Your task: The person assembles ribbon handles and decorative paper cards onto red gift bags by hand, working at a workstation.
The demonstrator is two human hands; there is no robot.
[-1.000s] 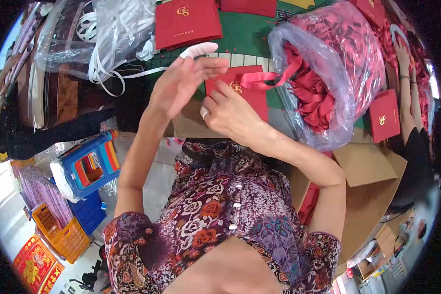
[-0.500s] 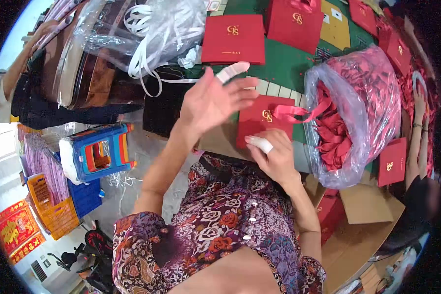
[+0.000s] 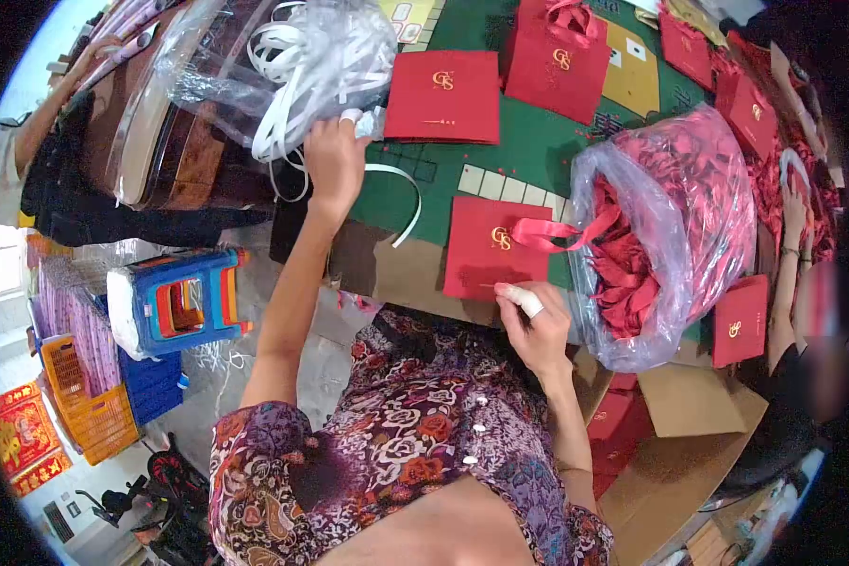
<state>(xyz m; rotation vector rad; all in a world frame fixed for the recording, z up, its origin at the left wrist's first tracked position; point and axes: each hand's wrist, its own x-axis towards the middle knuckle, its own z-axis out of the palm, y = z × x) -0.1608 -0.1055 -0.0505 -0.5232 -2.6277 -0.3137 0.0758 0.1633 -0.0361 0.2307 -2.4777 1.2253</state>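
Observation:
My left hand (image 3: pixel 335 170) reaches to the white ribbons (image 3: pixel 288 113) in clear plastic at the upper left, its fingers bent down at their edge; what they grip is hidden. One loose white strip hangs beside it. My right hand (image 3: pixel 540 325), a finger wrapped in white tape, has thumb and finger together at the bottom edge of a red bag (image 3: pixel 476 255) with gold letters. A red ribbon (image 3: pixel 549 232) runs from that bag to the plastic sack of red ribbons (image 3: pixel 623 269) at the right.
Another red bag (image 3: pixel 443 99) lies flat on the green table; a standing one (image 3: pixel 557 66) is behind it. A cardboard box (image 3: pixel 698 406) with red items sits at lower right. A co-worker's arm (image 3: pixel 789 264) is at the right edge. Plastic stools (image 3: pixel 174 302) stand at left.
My left hand has moved up and left from above the red bag to the white ribbons, its spread fingers now bent. My right hand stays near the bag's lower edge.

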